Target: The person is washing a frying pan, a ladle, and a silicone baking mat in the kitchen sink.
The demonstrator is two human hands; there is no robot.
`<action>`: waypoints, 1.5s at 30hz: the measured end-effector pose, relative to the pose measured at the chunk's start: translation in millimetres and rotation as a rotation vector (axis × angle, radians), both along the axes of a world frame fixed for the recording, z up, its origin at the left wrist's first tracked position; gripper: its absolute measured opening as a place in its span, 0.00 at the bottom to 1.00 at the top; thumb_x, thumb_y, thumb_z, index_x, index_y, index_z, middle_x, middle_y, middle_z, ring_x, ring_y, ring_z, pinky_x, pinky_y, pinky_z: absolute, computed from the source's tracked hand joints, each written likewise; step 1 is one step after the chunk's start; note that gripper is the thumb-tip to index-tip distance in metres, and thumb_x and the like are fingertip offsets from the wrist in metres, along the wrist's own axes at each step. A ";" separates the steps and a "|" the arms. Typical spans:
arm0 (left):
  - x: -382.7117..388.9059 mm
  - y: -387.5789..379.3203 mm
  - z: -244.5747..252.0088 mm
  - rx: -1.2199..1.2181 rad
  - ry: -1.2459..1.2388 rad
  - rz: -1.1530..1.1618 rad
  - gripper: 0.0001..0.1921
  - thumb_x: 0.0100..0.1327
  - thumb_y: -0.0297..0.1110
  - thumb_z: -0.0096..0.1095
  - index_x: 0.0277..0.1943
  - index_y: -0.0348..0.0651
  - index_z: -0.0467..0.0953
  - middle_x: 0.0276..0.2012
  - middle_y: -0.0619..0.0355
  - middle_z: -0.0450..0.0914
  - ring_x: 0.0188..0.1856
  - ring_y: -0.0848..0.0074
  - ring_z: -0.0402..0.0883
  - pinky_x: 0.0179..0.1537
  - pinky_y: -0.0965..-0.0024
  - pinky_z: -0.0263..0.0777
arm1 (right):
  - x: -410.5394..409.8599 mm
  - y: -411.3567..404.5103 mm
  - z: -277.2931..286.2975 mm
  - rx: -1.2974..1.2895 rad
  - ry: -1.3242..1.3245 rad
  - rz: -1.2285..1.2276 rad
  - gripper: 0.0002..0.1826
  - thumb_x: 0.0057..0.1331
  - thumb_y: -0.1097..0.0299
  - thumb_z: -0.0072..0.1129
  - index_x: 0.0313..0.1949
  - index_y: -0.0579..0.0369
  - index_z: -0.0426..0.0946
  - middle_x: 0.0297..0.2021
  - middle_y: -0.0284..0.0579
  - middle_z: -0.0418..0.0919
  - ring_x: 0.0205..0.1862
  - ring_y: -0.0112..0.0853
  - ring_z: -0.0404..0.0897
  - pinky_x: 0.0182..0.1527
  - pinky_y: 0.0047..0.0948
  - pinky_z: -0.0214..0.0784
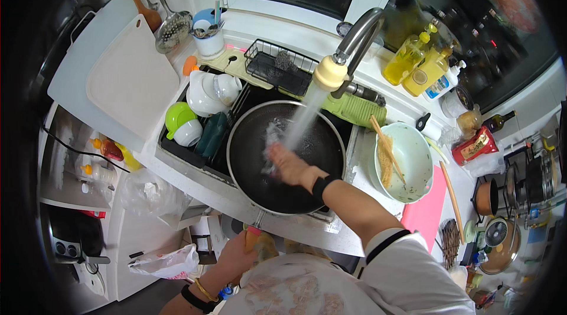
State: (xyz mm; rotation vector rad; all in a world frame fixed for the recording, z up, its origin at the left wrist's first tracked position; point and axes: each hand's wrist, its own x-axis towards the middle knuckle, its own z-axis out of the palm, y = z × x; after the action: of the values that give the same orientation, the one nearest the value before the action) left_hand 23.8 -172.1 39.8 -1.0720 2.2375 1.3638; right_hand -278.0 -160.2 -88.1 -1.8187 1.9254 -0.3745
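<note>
A dark frying pan (248, 168) rests over the sink under the faucet (361, 35). Water (308, 117) streams from the yellow faucet head (330, 73) onto the pan's inside. Below the counter edge, my left hand (239, 248) grips the pan handle (253, 231). My right hand (285, 165) is down inside the pan, its fingers at the inner surface, left of where the stream falls. Splashing water (273, 133) and blur hide the fingertips, so whether they hold anything is unclear.
White bowls (208, 93) and a green-and-white bowl (184, 126) sit on the rack at left. A pale green bowl (412, 155) with chopsticks (384, 144) and a loofah-like scrubber (384, 168) stands right. Soap bottles (407, 60) line the sill; a cutting board (128, 75) leans left.
</note>
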 end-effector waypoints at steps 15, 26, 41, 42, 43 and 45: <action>5.3 -11.7 3.4 0.116 -0.050 0.030 0.20 0.51 0.37 0.57 0.46 0.36 0.68 0.35 0.40 0.78 0.39 0.48 0.77 0.41 0.55 0.71 | -6.9 9.1 30.6 0.185 0.173 0.286 0.43 0.60 0.56 0.57 0.68 0.56 0.45 0.69 0.51 0.45 0.71 0.40 0.46 0.69 0.45 0.40; 13.8 -16.3 -5.0 0.155 0.048 0.003 0.21 0.51 0.34 0.56 0.49 0.35 0.67 0.30 0.42 0.78 0.27 0.57 0.81 0.29 0.62 0.74 | -104.2 27.6 82.1 0.482 1.235 0.488 0.30 0.70 0.60 0.27 0.70 0.50 0.39 0.71 0.41 0.39 0.73 0.34 0.37 0.70 0.44 0.22; 16.0 -19.0 -17.5 0.185 0.092 -0.018 0.22 0.51 0.31 0.58 0.50 0.34 0.68 0.32 0.47 0.80 0.26 0.64 0.80 0.27 0.67 0.74 | 113.0 44.1 64.0 0.032 -0.250 -0.069 0.38 0.70 0.45 0.35 0.52 0.80 0.63 0.62 0.69 0.53 0.63 0.53 0.58 0.65 0.37 0.50; 10.7 -20.3 -11.3 0.230 0.090 0.000 0.22 0.51 0.31 0.59 0.50 0.35 0.68 0.32 0.47 0.80 0.27 0.64 0.81 0.29 0.67 0.74 | 112.5 40.1 67.4 0.017 -0.283 -0.069 0.37 0.70 0.46 0.35 0.51 0.80 0.64 0.63 0.68 0.53 0.60 0.53 0.62 0.63 0.37 0.55; 10.6 -21.3 -8.1 0.276 0.087 0.028 0.22 0.52 0.31 0.59 0.51 0.35 0.68 0.33 0.47 0.80 0.29 0.63 0.81 0.31 0.66 0.74 | 113.4 32.8 75.1 0.006 -0.317 -0.060 0.37 0.70 0.46 0.36 0.51 0.81 0.64 0.63 0.67 0.54 0.57 0.54 0.66 0.60 0.37 0.59; 15.4 -20.5 -11.0 0.276 0.094 0.048 0.22 0.52 0.31 0.59 0.51 0.35 0.68 0.33 0.46 0.80 0.29 0.63 0.81 0.31 0.66 0.74 | 98.8 54.5 85.8 0.154 -0.210 0.044 0.35 0.70 0.46 0.37 0.54 0.74 0.64 0.62 0.61 0.59 0.49 0.52 0.73 0.52 0.38 0.68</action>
State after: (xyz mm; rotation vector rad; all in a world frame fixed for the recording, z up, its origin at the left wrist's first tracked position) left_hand 39.2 -192.6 28.8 -0.9875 2.0183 1.7157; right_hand -179.2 -105.7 -2.3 -1.6505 1.7206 -0.3759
